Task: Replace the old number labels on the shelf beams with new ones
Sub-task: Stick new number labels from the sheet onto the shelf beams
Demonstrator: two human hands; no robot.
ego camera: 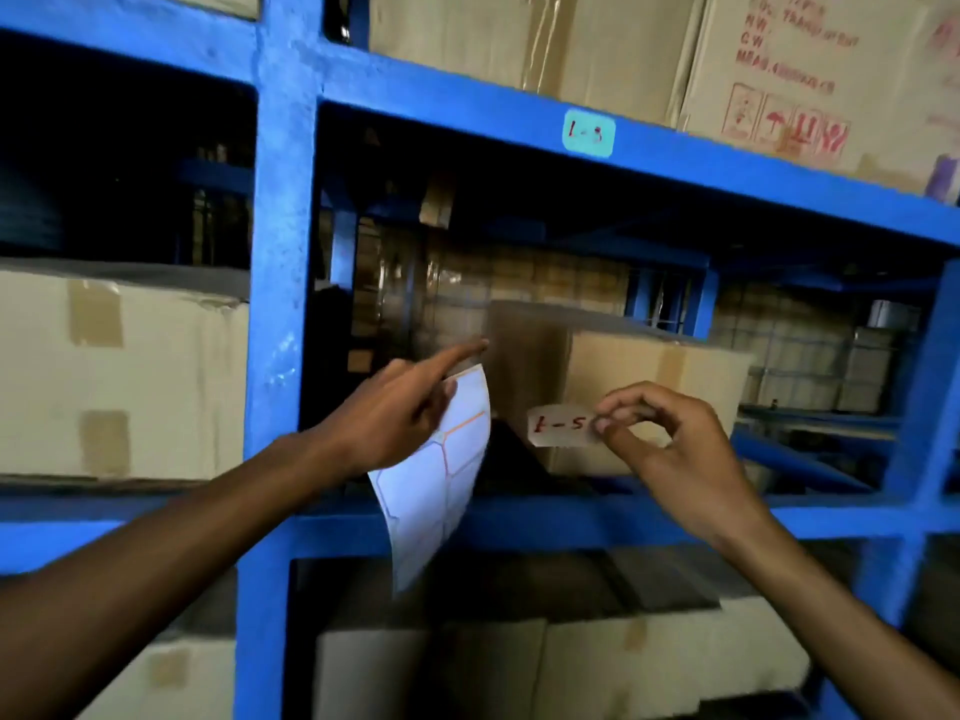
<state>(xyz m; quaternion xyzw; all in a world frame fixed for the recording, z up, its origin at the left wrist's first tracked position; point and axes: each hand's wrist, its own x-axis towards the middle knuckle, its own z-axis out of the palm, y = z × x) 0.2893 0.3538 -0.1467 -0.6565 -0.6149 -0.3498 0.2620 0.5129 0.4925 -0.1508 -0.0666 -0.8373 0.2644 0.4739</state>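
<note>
A pale green label (588, 133) with faded red writing is stuck on the upper blue shelf beam (727, 163). My left hand (395, 413) holds a white label sheet (439, 480) that hangs down from it, while its index finger points up and to the right. My right hand (670, 444) pinches a small white label (561, 424) reading "1-5" in red, held in the air in front of a cardboard box. The lower blue beam (545, 522) runs just beneath both hands.
A blue upright post (280, 304) stands left of my hands. Cardboard boxes sit on the shelves: a brown one (649, 387) behind my right hand, one at left (119, 376), others above (805, 70) and below (519, 662). More racks show dimly behind.
</note>
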